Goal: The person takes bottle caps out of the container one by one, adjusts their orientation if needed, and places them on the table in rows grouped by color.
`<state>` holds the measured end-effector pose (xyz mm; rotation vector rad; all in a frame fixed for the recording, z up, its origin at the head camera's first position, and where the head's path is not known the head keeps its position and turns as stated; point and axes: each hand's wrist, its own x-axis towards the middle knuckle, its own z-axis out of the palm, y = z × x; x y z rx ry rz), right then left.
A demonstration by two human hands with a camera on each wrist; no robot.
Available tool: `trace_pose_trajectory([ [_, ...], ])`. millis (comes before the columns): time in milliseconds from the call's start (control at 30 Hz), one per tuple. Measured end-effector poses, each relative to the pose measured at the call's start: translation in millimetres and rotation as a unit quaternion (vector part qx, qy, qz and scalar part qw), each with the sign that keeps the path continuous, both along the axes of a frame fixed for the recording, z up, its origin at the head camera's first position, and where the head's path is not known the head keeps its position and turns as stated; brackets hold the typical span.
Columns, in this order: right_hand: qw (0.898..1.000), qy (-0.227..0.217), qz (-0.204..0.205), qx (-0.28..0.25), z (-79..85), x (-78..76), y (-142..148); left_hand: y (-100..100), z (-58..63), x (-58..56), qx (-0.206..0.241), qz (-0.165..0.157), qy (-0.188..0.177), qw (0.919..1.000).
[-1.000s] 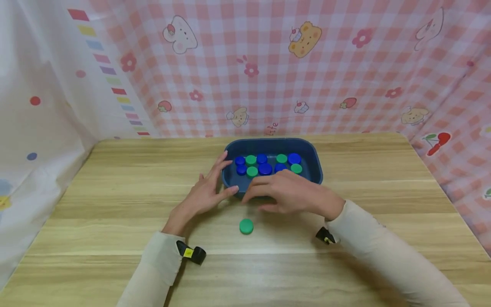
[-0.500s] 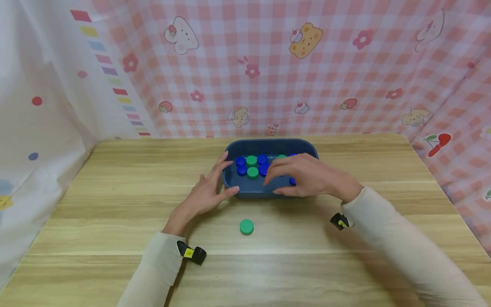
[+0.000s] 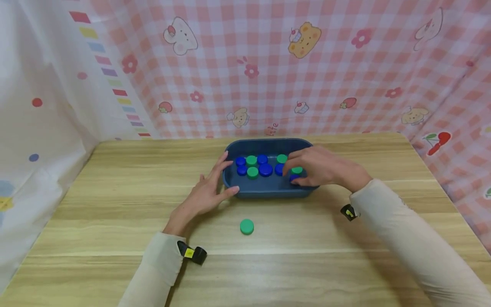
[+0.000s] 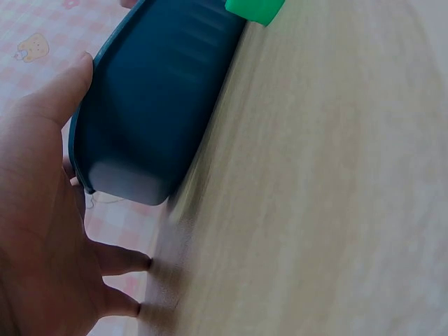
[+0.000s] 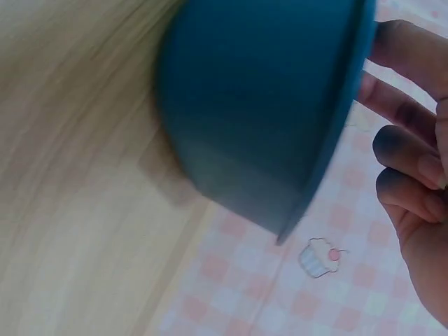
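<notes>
Left hand (image 3: 206, 191) rests spread against the bin's (image 3: 268, 194) left end; a green disc (image 3: 247, 227) lies before the bin; right hand (image 3: 319, 165) has shifted work to its right end's blue disc (image 3: 293, 177), grip impossible to tell.

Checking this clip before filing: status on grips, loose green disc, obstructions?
Left grip touching left end of blue tray. Right grip over its right end, hold unclear. Green disc on table, outside tray. Right grip hides part of tray.

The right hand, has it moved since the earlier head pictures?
Yes, the right hand went rightward and forward, to the right end of the blue tray.
</notes>
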<state>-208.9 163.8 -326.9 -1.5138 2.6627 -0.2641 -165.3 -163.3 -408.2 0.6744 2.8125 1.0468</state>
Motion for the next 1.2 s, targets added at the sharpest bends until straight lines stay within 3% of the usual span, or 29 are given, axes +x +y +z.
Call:
trace_pose_trajectory([
  [333,0.999,-0.002,-0.020,0.050,-8.3,-6.9,3,0,-0.3,-0.7,0.002,-0.004,0.005,1.0000],
  [1200,0.995,-0.002,-0.048,0.086,-18.8,-12.2,2,-1,-1.2,-0.1,0.004,-0.002,0.001,1.0000],
])
